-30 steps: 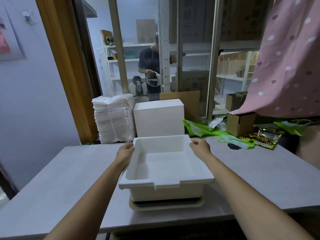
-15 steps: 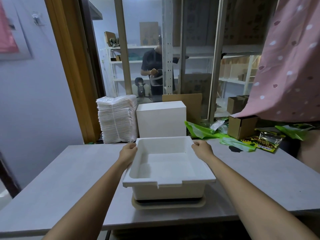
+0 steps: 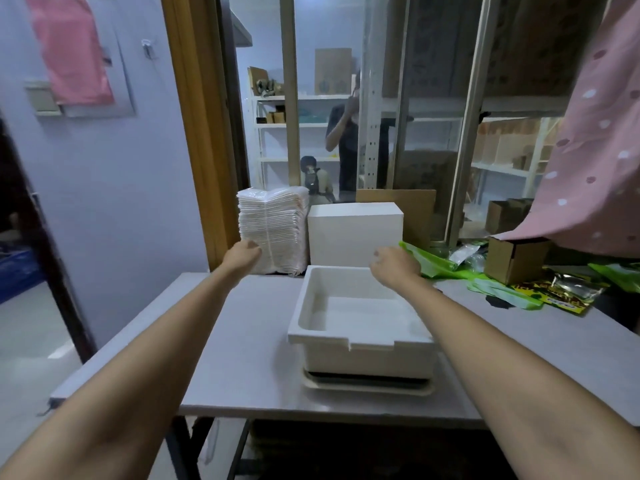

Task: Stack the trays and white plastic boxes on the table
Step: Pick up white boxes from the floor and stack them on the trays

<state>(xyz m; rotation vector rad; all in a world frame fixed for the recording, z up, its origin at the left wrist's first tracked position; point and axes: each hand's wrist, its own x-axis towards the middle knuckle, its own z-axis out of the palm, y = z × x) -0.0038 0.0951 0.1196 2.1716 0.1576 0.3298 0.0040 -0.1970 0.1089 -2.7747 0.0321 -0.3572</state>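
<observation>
- A hollow white plastic box (image 3: 360, 317) was set on a beige tray (image 3: 367, 385), on the bench (image 3: 242, 341).
- Left hand (image 3: 242, 254) was held at the tray pile (image 3: 273, 233); its grip could not be told.
- Right hand (image 3: 394, 263), loosely curled, gripped nothing.

I see both arms reaching over the grey table (image 3: 242, 358) — my left hand (image 3: 244, 252) touches the tall stack of trays (image 3: 277, 233), my right hand (image 3: 394, 265) hovers above the open white box's (image 3: 360, 327) far rim, fingers loosely curled, empty.
</observation>
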